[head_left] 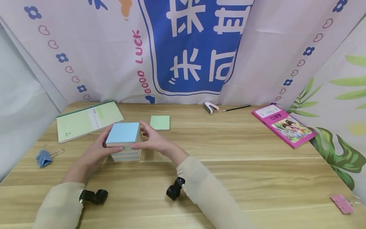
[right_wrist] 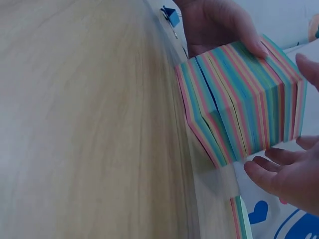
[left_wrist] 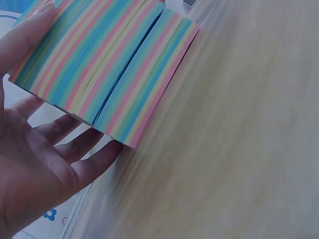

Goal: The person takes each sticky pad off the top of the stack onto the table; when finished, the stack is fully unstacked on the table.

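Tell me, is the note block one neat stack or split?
Split: the note block has its upper part twisted off the lower, a gap showing. The left hand and right hand hold its sides.

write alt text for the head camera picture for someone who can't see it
Two hands, left hand and right hand, grip the upper part of a striped block of notepaper on a wooden table. Around it lie a green notebook, green sticky notes and a pink book.

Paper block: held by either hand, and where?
Both. The left hand and right hand grip the upper part of the paper block by its opposite sides.
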